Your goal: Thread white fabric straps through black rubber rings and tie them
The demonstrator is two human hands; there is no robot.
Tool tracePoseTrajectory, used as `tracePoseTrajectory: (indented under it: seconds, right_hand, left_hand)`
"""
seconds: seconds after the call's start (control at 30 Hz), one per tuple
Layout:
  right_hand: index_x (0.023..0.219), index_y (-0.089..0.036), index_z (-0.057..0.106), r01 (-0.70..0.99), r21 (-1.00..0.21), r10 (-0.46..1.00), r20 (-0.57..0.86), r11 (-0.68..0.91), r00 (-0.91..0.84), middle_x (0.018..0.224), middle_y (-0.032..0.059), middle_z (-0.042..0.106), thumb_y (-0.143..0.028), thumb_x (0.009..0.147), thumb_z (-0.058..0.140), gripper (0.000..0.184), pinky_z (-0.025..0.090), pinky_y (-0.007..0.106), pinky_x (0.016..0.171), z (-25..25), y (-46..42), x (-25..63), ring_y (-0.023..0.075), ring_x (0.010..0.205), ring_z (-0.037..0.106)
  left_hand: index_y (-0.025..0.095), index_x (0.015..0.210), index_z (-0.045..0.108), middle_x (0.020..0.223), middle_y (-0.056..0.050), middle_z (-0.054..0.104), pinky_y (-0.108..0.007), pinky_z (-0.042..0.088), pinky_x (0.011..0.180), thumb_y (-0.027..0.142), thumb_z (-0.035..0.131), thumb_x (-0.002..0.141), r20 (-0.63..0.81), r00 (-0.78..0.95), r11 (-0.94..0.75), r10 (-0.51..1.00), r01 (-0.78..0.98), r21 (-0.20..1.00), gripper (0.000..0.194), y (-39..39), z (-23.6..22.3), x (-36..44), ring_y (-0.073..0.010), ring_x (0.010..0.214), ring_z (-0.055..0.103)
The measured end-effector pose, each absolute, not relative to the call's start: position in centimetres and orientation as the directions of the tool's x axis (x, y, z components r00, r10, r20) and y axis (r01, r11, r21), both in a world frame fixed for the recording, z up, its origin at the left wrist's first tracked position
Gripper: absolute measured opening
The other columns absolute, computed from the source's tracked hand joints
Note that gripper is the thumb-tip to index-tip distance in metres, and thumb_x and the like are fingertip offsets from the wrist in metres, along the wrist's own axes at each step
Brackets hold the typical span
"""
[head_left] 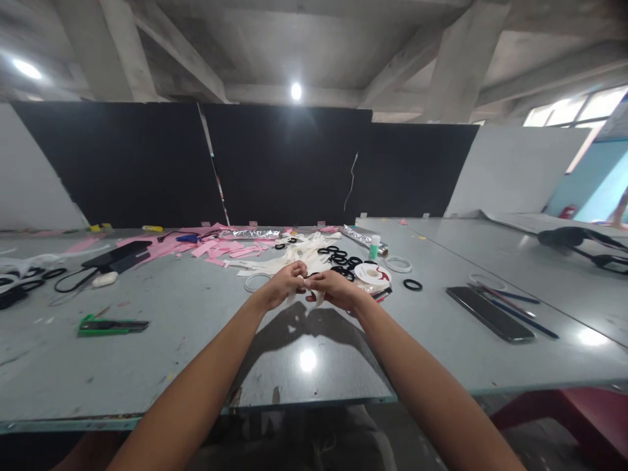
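Head view, watching from my end: left hand (283, 286) and right hand (337, 288) meet above the grey table (196, 353), fingers of both closed in a pinch on a cream strip (318, 299); its loose ends dangle under the fingertips; beyond it, a pile of cream strips (309, 247), black rings (338, 255), a ribbon spool (371, 274) and a glue stick (375, 247); a pale ring (256, 282) lies just beside the left hand; green cutter (110, 325) well off to the left, dark phone (490, 314) well off to the right. To work the strip well, I'd keep one pinch firm as an anchor, let the other do the fine moves, hold light even tension so the thin stuff doesn't twist or crease, and keep the loose ends clear of the fingers. Hard to see: the strip's middle sits behind the fingertips, so whether it's folded, knotted or wrapped round something, I can't tell; lower fingers overlap and blur; forearms run off the bottom edge.
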State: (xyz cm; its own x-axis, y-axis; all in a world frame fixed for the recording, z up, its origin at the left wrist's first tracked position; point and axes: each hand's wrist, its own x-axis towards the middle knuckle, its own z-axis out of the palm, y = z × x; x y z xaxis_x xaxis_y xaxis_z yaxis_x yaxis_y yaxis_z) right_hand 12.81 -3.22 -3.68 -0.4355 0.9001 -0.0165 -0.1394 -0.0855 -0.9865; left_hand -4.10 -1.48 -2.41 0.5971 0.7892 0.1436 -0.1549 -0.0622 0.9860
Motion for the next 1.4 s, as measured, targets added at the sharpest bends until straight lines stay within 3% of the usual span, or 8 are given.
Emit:
tracePoseTrajectory:
  seconds: [0.17, 0.4, 0.6, 0.83, 0.93, 1.13, 1.3, 1.4]
  right_hand:
    - [0.079, -0.010, 0.068, -0.324, -0.931, 0.881, 0.003, -0.170, -0.472, 0.078, 0.0041, 0.066, -0.028, 0.069, 0.077, 0.022, 0.055, 0.023, 0.071, -3.6, -3.7, 11.9, 0.0094, 0.066, 0.061]
    - [0.073, -0.009, 0.067, -0.269, -0.949, 0.866, -0.008, -0.164, -0.499, 0.073, -0.0003, 0.059, -0.027, 0.065, 0.081, 0.024, 0.056, 0.028, 0.071, -3.3, -4.2, 11.9, 0.0055, 0.059, 0.053]
    - [0.075, -0.009, 0.068, -0.227, -0.965, 0.859, 0.001, -0.134, -0.511, 0.070, -0.0007, 0.057, -0.027, 0.063, 0.082, 0.026, 0.056, 0.029, 0.069, -2.8, -4.7, 11.6, 0.0071, 0.063, 0.053]
    - [0.078, -0.010, 0.065, -0.283, -0.937, 0.845, -0.024, -0.206, -0.534, 0.071, -0.0005, 0.058, -0.023, 0.064, 0.081, 0.025, 0.058, 0.027, 0.068, -2.9, -4.7, 11.5, 0.0075, 0.061, 0.056]
    - [0.077, -0.010, 0.063, -0.307, -0.925, 0.830, -0.014, -0.222, -0.557, 0.066, -0.0026, 0.056, -0.024, 0.065, 0.080, 0.025, 0.057, 0.027, 0.070, -2.8, -4.6, 11.8, 0.0062, 0.057, 0.055]
    - [0.089, -0.013, 0.065, -0.272, -0.960, 0.923, 0.167, 0.072, -0.345, 0.076, -0.0002, 0.063, -0.039, 0.069, 0.075, 0.034, 0.055, 0.026, 0.068, -2.5, -3.9, 11.9, 0.0079, 0.062, 0.057]
    - [0.085, -0.019, 0.057, -0.190, -0.954, 0.961, 0.253, 0.230, -0.107, 0.054, -0.0086, 0.048, -0.042, 0.069, 0.071, 0.032, 0.045, 0.021, 0.038, -2.9, -3.1, 11.5, 0.0061, 0.041, 0.042]
    - [0.080, -0.020, 0.053, -0.216, -0.943, 0.959, 0.275, 0.254, -0.073, 0.056, -0.0068, 0.050, -0.042, 0.070, 0.067, 0.028, 0.042, 0.020, 0.035, -3.0, -3.0, 11.3, 0.0079, 0.044, 0.045]
  left_hand:
    - [0.016, 0.064, 0.044, 0.079, 0.001, 0.050, -0.021, 0.037, 0.058, 0.004, 0.057, 0.055, 0.175, 0.646, 0.019, 0.743, -0.282, 0.959, 0.020, -1.4, -2.2, -4.5, -0.0085, 0.064, 0.048]
    - [0.013, 0.061, 0.056, 0.064, 0.000, 0.052, -0.022, 0.033, 0.057, 0.007, 0.054, 0.052, 0.238, 0.619, -0.215, 0.748, -0.113, 0.970, 0.011, -1.0, -2.0, -4.7, -0.0104, 0.061, 0.047]
    - [0.015, 0.052, 0.045, 0.057, 0.003, 0.044, -0.021, 0.024, 0.049, 0.008, 0.052, 0.046, 0.292, 0.533, -0.230, 0.794, -0.181, 0.956, 0.012, -1.1, -2.3, -3.8, -0.0083, 0.053, 0.037]
    - [0.015, 0.054, 0.041, 0.062, 0.001, 0.043, -0.022, 0.032, 0.054, 0.010, 0.047, 0.047, 0.317, 0.564, -0.153, 0.762, -0.318, 0.935, 0.011, -1.6, -2.6, -3.3, -0.0103, 0.059, 0.041]
    - [0.016, 0.062, 0.046, 0.070, 0.001, 0.048, -0.022, 0.036, 0.057, 0.011, 0.051, 0.051, 0.323, 0.601, -0.181, 0.731, -0.285, 0.941, 0.013, -1.8, -2.1, -3.6, -0.0105, 0.063, 0.045]
    - [0.018, 0.084, 0.052, 0.068, 0.005, 0.049, -0.019, 0.033, 0.048, 0.017, 0.058, 0.062, 0.438, 0.351, -0.462, 0.828, -0.017, 0.887, 0.023, -1.1, -1.9, -3.8, -0.0063, 0.051, 0.041]
    - [0.019, 0.095, 0.053, 0.057, 0.007, 0.047, -0.019, 0.026, 0.039, 0.026, 0.055, 0.071, 0.336, 0.236, -0.322, 0.912, -0.097, 0.942, 0.025, 0.1, -2.9, -3.5, -0.0052, 0.038, 0.036]
    - [0.019, 0.096, 0.054, 0.055, 0.007, 0.046, -0.019, 0.025, 0.037, 0.029, 0.061, 0.069, 0.243, 0.143, -0.203, 0.959, -0.247, 0.947, 0.030, 0.5, -3.0, -3.6, -0.0047, 0.036, 0.036]
